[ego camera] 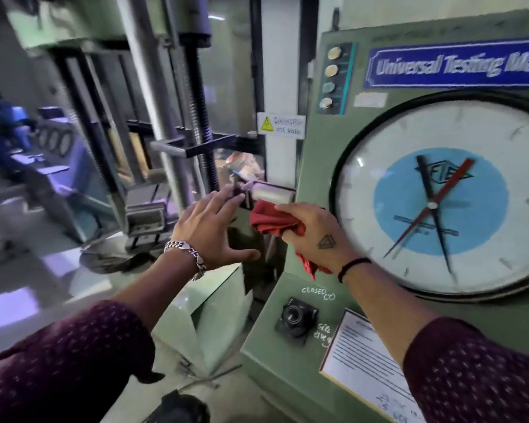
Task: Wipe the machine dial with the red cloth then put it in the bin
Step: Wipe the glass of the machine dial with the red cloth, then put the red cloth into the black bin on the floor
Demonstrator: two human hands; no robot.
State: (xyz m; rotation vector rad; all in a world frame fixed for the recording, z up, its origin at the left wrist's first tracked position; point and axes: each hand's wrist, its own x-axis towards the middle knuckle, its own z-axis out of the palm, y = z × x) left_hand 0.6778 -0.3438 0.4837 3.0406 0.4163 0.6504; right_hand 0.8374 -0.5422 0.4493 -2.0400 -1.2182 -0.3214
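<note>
The right hand (310, 236) is clenched around the bunched red cloth (272, 222), holding it just left of the dial (440, 193) on the green cabinet (306, 166), near the dial's black rim but not touching the glass. The left hand (214, 227) is open and empty, fingers spread, reaching toward the gap beside the cabinet; the two hands are close but apart. No bin can be made out (a dark rounded shape at the bottom edge is too cut off to name).

The step in hand looks to be getting the cloth onto the dial face. To do it well, I would spread the wad a little so a flat pad meets the glass, start at the near left edge and work in broad arcs across to the far side, pressing only lightly since the face is glazed and bulges a bit. Follow the rim, where dust tends to collect, and keep the trailing tail of cloth clear of the black knob (295, 315) below.

Writing that can be read: the blue nameplate (455, 67) says "Universal Testing Mac…", cut off at the frame edge; the yellow-triangle warning sticker (281, 125) reads "415 volts", its top line blurred; chalked above the knob is "CLOSED (T)"; the dial centre carries a logo that looks like "FIE"; the printed sheet (370, 367) at lower right is too small to read
</note>
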